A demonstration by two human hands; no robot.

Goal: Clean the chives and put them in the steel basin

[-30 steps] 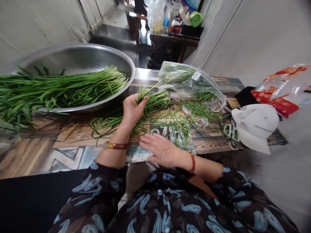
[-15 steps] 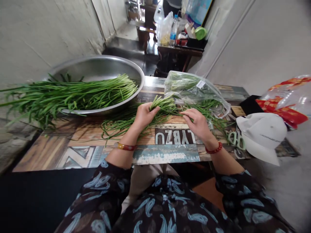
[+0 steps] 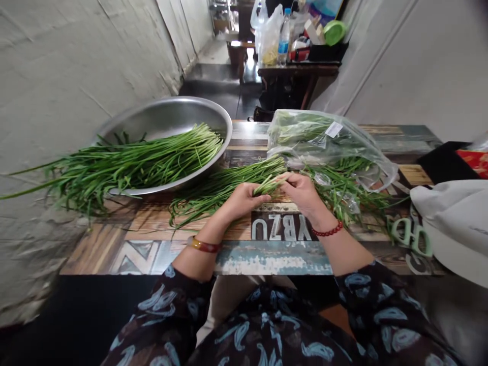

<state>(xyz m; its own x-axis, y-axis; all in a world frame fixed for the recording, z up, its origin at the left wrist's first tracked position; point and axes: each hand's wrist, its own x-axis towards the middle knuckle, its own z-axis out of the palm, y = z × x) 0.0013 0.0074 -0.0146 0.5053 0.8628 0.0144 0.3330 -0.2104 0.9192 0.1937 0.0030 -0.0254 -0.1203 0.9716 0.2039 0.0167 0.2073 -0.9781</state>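
Note:
My left hand (image 3: 241,203) is closed around a small bunch of garlic chives (image 3: 270,186), whose pale stem ends point right. At those ends, my right hand (image 3: 303,195) pinches with thumb and fingertips, touching the stems. Just behind the left hand, a longer pile of garlic chives (image 3: 217,185) lies on the table, leaves to the left. A steel basin (image 3: 229,129) at the left holds a large heap of chives (image 3: 163,157), its leaves hanging over the rim. Loose green trimmings (image 3: 339,190) lie right of my right hand.
A clear plastic bag (image 3: 324,140) with more greens lies at the back right of the patterned table (image 3: 274,256). Green-handled scissors (image 3: 412,235) and a white cap (image 3: 453,218) are at the right. A second table (image 3: 297,71) with a bottle and bags stands beyond.
My right hand has moved left from the trimmings to the stem ends at my left hand. The left hand has come slightly nearer with its bunch. The camera view has shifted.

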